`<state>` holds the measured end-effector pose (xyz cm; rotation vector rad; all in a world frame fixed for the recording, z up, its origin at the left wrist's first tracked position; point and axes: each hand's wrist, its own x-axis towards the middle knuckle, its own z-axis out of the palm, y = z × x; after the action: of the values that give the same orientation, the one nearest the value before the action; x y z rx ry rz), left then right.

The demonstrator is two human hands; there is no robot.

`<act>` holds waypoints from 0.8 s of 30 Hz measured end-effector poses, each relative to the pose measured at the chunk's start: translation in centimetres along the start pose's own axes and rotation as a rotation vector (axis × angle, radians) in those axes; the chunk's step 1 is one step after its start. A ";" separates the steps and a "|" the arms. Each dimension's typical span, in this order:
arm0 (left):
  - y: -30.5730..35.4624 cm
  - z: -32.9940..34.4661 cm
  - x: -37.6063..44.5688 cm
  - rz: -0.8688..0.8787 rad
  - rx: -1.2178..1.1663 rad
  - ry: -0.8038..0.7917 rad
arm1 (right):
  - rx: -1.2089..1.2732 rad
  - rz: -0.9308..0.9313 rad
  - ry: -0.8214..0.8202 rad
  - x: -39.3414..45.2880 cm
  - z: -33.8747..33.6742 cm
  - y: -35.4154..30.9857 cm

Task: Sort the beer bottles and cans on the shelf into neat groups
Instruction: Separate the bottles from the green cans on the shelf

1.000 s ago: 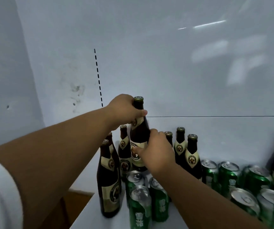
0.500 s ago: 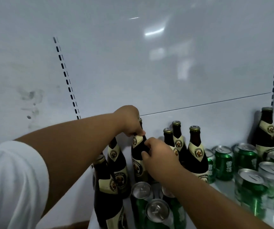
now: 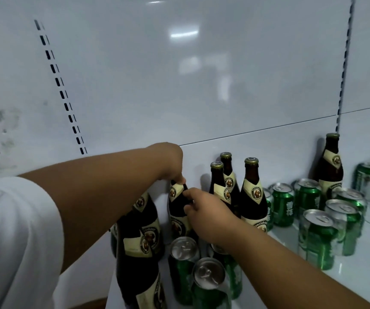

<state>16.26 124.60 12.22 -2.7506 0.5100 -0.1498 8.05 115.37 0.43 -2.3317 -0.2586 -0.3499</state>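
Note:
My left hand [image 3: 172,162] grips the neck top of a dark brown beer bottle [image 3: 178,210] with a cream label, standing near the shelf's back wall. My right hand [image 3: 208,216] holds the same bottle's shoulder from the right. Other brown bottles stand to the left [image 3: 145,221] and front left [image 3: 138,270], partly hidden by my left arm. Three more bottles [image 3: 252,197] cluster to the right. Green cans [image 3: 183,264] stand in front of the held bottle.
Several green cans [image 3: 319,239] are scattered on the white shelf [image 3: 358,277] to the right. A lone brown bottle [image 3: 331,168] stands at the back right against the white wall panel. A slotted upright [image 3: 344,63] runs up the wall there.
The held bottle has come down from its raised position to the shelf level near the back wall. Both hands stayed on it. The view has shifted rightward.

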 end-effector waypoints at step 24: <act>4.4 -0.5 -12.5 0.432 -0.004 0.076 | -0.457 -0.021 -0.465 -5.7 -4.6 0.7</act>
<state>3.13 125.16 10.61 -2.5729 1.1066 -0.1463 2.13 111.11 1.25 -2.8462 -0.4664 0.1511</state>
